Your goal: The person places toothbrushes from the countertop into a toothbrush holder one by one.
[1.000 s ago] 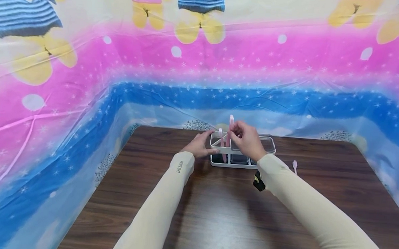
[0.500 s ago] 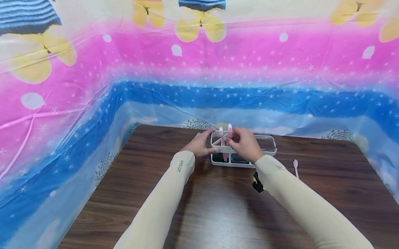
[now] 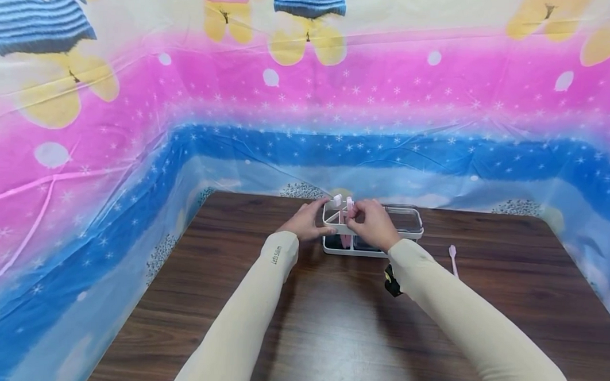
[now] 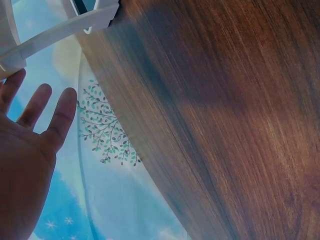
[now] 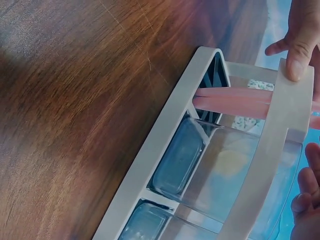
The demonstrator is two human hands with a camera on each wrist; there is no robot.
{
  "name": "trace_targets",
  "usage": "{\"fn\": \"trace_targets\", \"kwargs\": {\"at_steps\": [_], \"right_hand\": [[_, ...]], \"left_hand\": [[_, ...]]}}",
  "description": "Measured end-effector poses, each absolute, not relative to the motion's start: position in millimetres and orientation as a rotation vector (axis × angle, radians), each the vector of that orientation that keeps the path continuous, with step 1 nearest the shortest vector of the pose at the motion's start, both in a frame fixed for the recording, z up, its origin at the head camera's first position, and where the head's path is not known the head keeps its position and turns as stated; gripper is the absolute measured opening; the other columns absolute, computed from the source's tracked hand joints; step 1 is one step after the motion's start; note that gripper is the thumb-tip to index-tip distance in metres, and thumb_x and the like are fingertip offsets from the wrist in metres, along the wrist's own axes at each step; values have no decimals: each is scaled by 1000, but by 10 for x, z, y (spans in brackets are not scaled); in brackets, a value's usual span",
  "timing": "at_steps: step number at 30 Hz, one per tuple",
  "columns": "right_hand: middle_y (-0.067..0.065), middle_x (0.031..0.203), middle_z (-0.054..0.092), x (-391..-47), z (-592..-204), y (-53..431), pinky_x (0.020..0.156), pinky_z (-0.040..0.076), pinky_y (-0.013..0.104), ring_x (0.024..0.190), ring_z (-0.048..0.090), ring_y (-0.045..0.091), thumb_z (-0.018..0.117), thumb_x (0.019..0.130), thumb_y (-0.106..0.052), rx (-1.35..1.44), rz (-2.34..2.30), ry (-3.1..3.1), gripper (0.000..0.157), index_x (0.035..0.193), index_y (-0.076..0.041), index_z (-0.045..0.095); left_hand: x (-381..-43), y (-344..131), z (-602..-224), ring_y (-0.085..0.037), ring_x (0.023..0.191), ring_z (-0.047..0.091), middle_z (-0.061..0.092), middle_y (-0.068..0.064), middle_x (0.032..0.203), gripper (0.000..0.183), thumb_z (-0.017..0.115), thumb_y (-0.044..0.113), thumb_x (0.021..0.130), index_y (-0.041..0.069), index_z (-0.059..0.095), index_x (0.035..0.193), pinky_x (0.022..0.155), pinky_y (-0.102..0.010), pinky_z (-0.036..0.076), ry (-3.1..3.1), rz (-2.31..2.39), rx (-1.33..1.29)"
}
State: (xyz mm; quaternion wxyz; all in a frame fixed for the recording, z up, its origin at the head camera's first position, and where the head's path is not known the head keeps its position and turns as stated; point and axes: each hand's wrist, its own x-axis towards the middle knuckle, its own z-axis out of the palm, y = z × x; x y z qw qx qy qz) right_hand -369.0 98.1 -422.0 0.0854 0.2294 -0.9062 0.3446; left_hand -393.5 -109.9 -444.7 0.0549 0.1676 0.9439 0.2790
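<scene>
the right hand is pinching a pink toothbrush near its head between thumb and fingers, and that toothbrush is standing in the left end compartment of a white holder. a second toothbrush is standing in the same compartment, just left of the first, and in the right wrist view the pink handles are running side by side down toward the base. the left hand is holding the left end of the holder, its thumb pressing on the front of the upper frame while the other fingers are reaching round toward the back; in the left wrist view three of them are spreading nearly straight. clear containers are sitting in the holder beside the toothbrushes, to their right. the holder is standing upright on a dark wood surface, near the far edge. a third toothbrush is lying on the surface to the right of the holder, its lower end disappearing behind the cream right sleeve. a printed cloth is hanging behind everything.
</scene>
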Motion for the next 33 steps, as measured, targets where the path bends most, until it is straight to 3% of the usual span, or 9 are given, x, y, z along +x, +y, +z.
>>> {"fn": "trace_targets", "kwargs": {"at_steps": [4, 14, 19, 25, 33], "right_hand": [[3, 91, 59, -3688, -4226, 998, 78, 43, 38, 88, 46, 21, 67, 87, -16, 662, 1042, -2725, 7, 86, -11, 63], [9, 105, 55, -3668, -4122, 1207, 81, 47, 43, 95, 53, 25, 57, 94, -17, 546, 1187, -2756, 28, 117, -2, 56], [10, 106, 57, -3664, -4115, 1400, 84, 46, 44, 97, 53, 26, 56, 94, -17, 509, 1138, -2750, 25, 116, -4, 56], [16, 108, 57, -3684, -4197, 1786, 86, 44, 47, 99, 53, 31, 51, 96, -15, 421, 1099, -2681, 26, 116, 1, 56], [21, 97, 57, -3668, -4323, 2327, 81, 41, 47, 92, 50, 34, 50, 94, -9, 266, 1028, -2513, 21, 104, 8, 58]], "left_hand": [[-3927, -1089, -4440, -23, 129, 34, 37, -5, 146, 86, 70, 45, 83, 22, 23, 151, 102, -44, 35, 2869, 843, 512], [-3926, -1101, -4434, -25, 132, 31, 34, -4, 148, 86, 71, 45, 82, 23, 24, 151, 103, -47, 33, 2859, 874, 492], [-3936, -1103, -4444, -24, 129, 35, 36, -6, 146, 87, 73, 44, 81, 23, 24, 151, 102, -47, 34, 2862, 872, 489], [-3954, -1100, -4462, -24, 129, 35, 36, -6, 146, 87, 73, 44, 81, 25, 23, 151, 103, -47, 33, 2860, 873, 491], [-3906, -1082, -4422, -26, 133, 31, 32, -7, 149, 86, 71, 44, 83, 25, 22, 151, 103, -49, 32, 2837, 886, 473]]}}
